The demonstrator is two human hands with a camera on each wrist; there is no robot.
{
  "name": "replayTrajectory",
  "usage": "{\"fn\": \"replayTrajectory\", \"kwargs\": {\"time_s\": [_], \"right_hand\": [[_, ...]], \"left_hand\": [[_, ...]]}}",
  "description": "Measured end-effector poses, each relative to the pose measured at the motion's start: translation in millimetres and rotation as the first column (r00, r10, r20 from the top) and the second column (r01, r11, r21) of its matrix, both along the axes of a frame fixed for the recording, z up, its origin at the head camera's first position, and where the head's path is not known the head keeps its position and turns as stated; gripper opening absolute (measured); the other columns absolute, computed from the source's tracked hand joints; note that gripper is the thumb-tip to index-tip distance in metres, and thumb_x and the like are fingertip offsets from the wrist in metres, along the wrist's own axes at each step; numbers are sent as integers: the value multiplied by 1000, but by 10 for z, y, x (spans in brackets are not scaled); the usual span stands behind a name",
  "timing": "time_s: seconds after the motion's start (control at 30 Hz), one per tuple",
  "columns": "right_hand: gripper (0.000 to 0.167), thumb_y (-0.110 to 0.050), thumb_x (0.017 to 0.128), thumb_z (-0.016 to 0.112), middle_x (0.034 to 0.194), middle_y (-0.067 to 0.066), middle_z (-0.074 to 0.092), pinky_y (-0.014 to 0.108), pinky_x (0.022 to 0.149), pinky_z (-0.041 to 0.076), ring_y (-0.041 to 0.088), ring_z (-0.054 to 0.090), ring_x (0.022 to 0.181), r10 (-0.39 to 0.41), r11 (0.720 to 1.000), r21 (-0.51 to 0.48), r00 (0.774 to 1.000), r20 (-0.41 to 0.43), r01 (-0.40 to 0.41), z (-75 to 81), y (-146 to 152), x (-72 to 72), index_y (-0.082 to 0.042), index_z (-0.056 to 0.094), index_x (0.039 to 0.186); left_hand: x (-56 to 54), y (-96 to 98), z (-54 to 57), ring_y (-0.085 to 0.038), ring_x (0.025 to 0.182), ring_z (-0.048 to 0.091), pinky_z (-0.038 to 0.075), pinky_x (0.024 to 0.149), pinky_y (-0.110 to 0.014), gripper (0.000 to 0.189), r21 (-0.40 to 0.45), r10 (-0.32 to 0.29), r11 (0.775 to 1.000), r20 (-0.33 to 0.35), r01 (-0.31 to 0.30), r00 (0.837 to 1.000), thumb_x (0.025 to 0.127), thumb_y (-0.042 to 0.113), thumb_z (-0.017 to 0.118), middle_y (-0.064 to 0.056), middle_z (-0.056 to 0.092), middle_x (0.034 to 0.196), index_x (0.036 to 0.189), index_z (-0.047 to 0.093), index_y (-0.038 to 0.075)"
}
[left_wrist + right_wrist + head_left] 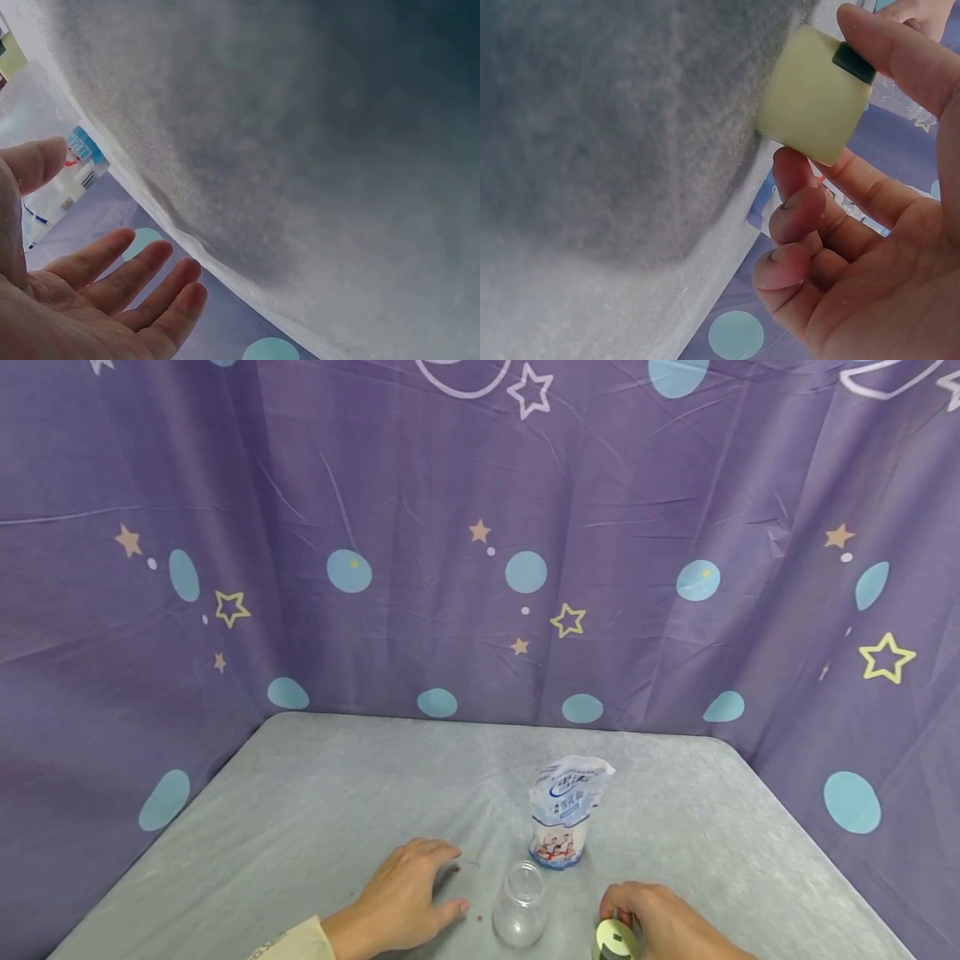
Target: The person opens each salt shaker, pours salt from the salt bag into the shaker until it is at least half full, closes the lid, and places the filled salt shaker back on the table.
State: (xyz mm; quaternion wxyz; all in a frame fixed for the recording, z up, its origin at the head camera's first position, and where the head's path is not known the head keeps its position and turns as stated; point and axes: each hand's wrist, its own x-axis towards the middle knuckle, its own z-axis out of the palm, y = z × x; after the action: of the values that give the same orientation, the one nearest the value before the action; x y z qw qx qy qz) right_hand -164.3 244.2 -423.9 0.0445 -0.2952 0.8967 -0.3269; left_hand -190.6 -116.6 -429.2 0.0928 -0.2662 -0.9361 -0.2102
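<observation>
My right hand [663, 917] pinches a pale yellow-green lid [814, 97] with a dark tab between thumb and fingers. In the right wrist view the lid's side stands close against the table surface, and the other fingers curl below it. A clear jar [519, 910] stands upright between my hands, its mouth uncovered. To its left, my left hand [408, 893] hovers low over the table with fingers spread and relaxed, holding nothing. Just behind the jar stands a white and blue pouch [562, 814] with printed characters, its top crumpled.
The table [360, 777] has a grey-green cloth over it. Small reddish specks [480, 917] lie between my left hand and the jar. A purple curtain [450, 485] with stars and blue dots surrounds the table's back and sides.
</observation>
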Motion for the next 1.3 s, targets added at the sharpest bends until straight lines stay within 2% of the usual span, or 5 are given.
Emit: {"fn": "replayTrajectory", "kwargs": {"time_s": [0.33,0.53,0.97,1.07,1.3], "right_hand": [[31,-22,73,90,78,-16,56,23,55,43,-1,50,65,-24,1000,-3,1000,6,24,29,36,22,-31,67,93],[30,-36,79,88,82,-13,57,25,57,43,3,51,69,-59,998,-2,998,32,59,78,47,45,-27,68,99],[39,-46,83,84,95,-10,65,28,63,45,7,55,82,-113,993,-54,987,-119,107,130,64,67,-21,68,109],[37,-44,85,83,98,-9,66,29,64,45,8,56,83,-123,991,-62,988,-91,117,137,69,62,-21,68,110],[36,-43,84,84,98,-10,66,29,64,46,8,57,82,-131,989,-90,975,-178,117,96,72,76,-22,68,109]], "left_hand": [[7,-10,7,-30,119,61,48,100,-52,59,7,3,1000,6,-3,1000,81,42,84,-9,68,126,126,69,7],[15,-13,12,-30,118,61,48,99,-52,58,18,1,1000,3,-1,1000,81,42,84,-9,68,125,125,69,7],[-10,13,76,-30,118,62,49,99,-52,56,45,4,999,0,-4,1000,83,40,84,-9,68,126,125,69,7],[-21,33,92,-29,117,63,49,99,-50,54,55,0,998,-26,2,1000,84,38,83,-9,69,125,125,70,6],[-49,79,102,-26,115,64,50,98,-47,48,87,-1,996,-110,11,994,85,34,82,-6,71,122,122,71,6]]}}
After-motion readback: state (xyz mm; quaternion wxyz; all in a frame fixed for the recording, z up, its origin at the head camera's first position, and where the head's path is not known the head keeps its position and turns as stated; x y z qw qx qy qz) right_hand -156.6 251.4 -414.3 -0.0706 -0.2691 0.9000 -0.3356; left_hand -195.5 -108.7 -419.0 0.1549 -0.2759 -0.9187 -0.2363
